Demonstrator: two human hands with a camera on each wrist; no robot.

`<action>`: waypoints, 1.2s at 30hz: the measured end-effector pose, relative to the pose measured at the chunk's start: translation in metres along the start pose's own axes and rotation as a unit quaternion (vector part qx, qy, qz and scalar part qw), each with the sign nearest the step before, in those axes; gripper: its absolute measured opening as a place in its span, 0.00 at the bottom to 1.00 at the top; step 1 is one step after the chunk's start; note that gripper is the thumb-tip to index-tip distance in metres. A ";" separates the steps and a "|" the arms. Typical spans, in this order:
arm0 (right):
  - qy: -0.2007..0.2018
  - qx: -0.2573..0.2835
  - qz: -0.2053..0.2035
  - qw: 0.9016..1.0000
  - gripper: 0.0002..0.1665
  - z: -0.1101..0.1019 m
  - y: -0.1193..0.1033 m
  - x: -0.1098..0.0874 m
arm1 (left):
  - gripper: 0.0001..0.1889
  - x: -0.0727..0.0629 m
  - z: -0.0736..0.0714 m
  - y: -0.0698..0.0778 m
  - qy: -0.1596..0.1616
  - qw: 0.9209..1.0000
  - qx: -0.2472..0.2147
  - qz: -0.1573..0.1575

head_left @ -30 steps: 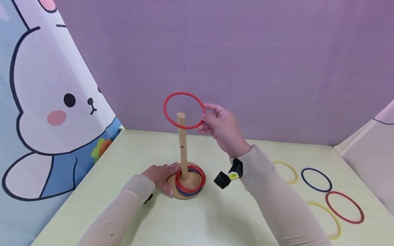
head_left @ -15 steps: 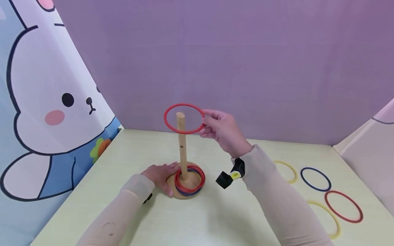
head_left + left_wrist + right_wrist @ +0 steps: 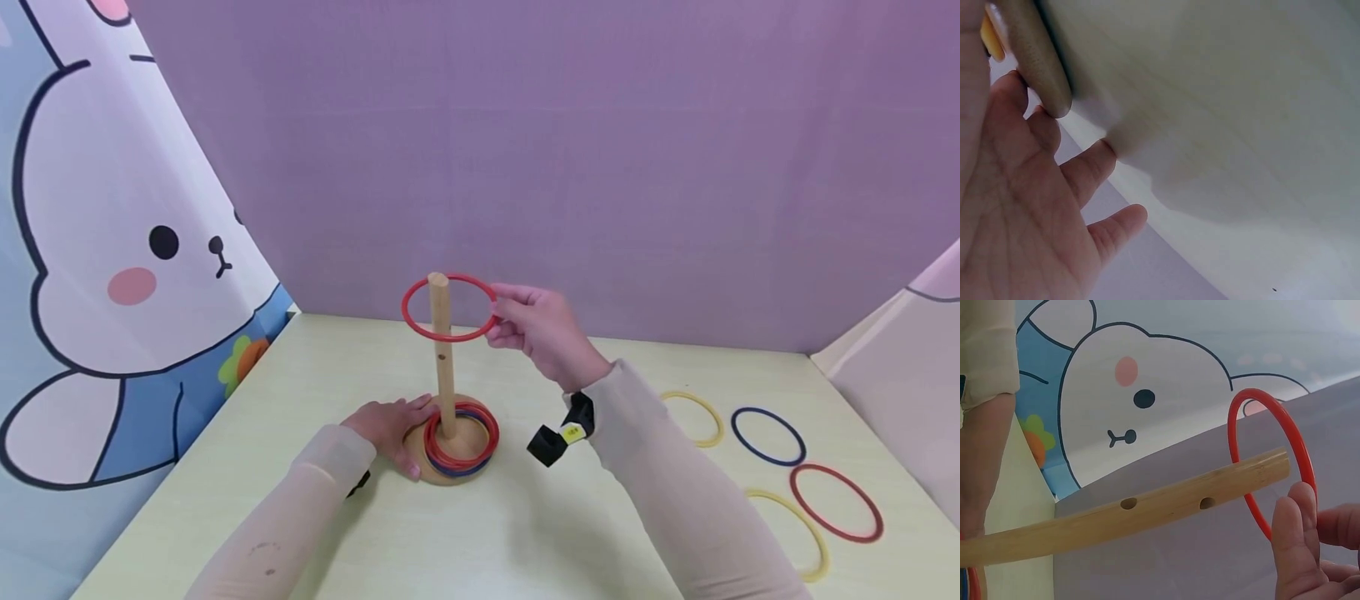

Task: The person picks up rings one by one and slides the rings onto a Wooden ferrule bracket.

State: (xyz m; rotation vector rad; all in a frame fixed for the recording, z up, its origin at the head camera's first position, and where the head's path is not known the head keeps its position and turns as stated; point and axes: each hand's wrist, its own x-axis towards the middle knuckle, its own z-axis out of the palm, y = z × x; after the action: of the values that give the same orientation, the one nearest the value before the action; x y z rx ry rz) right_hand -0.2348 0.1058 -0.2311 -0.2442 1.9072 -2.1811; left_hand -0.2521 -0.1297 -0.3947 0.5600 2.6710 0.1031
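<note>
A wooden peg [image 3: 444, 367] stands upright on a round wooden base [image 3: 470, 417]. My right hand [image 3: 543, 333] pinches a red ring [image 3: 450, 338] by its right side, between thumb and fingers. This ring encircles the peg's top end, and the right wrist view shows the peg's tip [image 3: 1279, 464] passing through it. My left hand [image 3: 386, 433] holds the base at its left, thumb at the front edge and forefinger toward the back. In the left wrist view its fingers [image 3: 1013, 94] meet the base's edge [image 3: 1038, 62]. Several rings [image 3: 491, 448], red and blue among them, lie around the peg's foot.
On the table [image 3: 300, 367] at right lie a yellow ring [image 3: 720, 429], a blue ring [image 3: 772, 462], a red ring [image 3: 840, 535] and a nearer yellow ring [image 3: 822, 550], partly behind the right sleeve. A purple backdrop [image 3: 600, 167] and a rabbit-print panel [image 3: 97, 208] border the table.
My right hand has lowered the red ring from above the peg's tip to around its top end. My left hand has stayed at the base.
</note>
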 end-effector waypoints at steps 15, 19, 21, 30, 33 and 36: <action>-0.006 0.003 0.009 1.000 0.24 -0.005 0.027 0.001 | 0.55 -0.001 -0.001 -0.004 0.005 1.000 -0.005 0.012; -0.014 -0.011 0.008 1.000 0.24 -0.006 0.040 0.001 | 0.55 0.001 0.000 -0.004 0.004 1.000 -0.008 0.019; -0.021 -0.024 0.011 0.999 0.25 -0.007 0.047 0.001 | 0.55 0.001 0.001 -0.003 0.004 1.000 -0.013 0.016; -0.031 -0.043 0.032 0.998 0.24 -0.013 0.073 0.000 | 0.53 -0.001 0.003 -0.001 0.003 1.000 -0.015 0.008; -0.030 -0.043 0.032 0.998 0.23 -0.015 0.082 0.000 | 0.53 -0.001 0.002 -0.002 0.010 1.000 -0.005 0.018; -0.025 -0.050 0.037 0.998 0.22 -0.017 0.095 0.000 | 0.53 -0.001 0.002 -0.002 0.013 1.000 0.006 0.023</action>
State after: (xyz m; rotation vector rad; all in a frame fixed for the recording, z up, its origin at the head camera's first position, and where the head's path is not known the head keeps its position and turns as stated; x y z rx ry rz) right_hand -0.2331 0.1102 -0.3273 -0.2390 1.9680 -2.0173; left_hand -0.2515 -0.1319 -0.3967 0.6276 2.6870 0.1081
